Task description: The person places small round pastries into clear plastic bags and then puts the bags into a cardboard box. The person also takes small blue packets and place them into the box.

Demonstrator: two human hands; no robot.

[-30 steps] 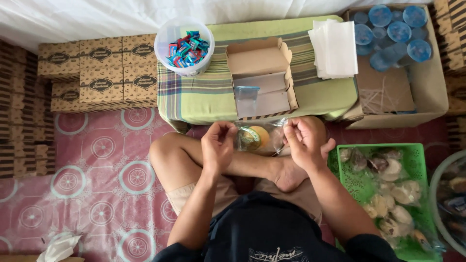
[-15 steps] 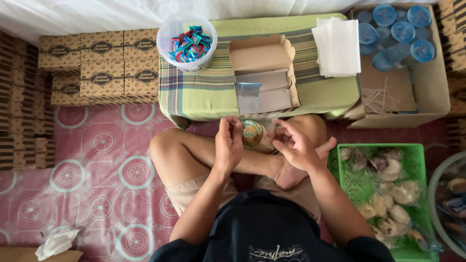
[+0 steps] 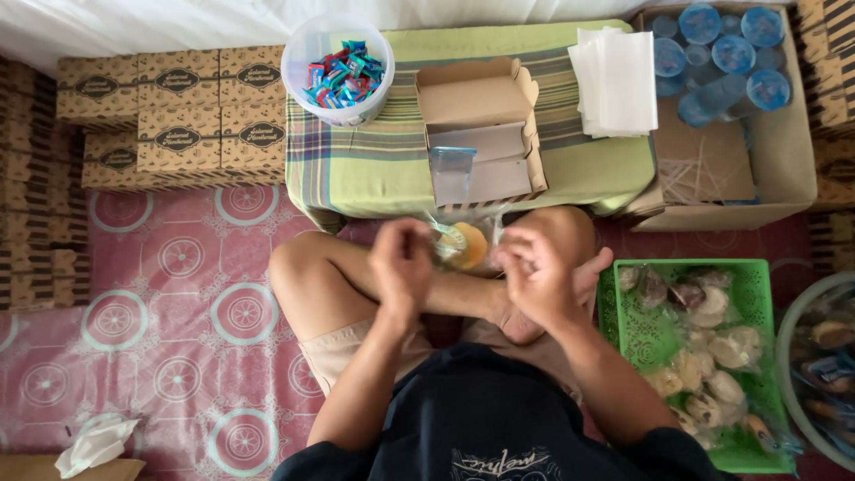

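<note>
Both hands, left hand and right hand, pinch a blurred wrapped snack.

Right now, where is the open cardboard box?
In the head view, the open cardboard box sits mid-way along the green checked cloth, between the tub of wrapped candies and the white paper stack.

Tight up front — low table edge sits right ahead, w/ open carton, candy tub and napkin stack on top. Green basket blocks the right; pink mat on the left is open — stacked boxes further back.
</note>
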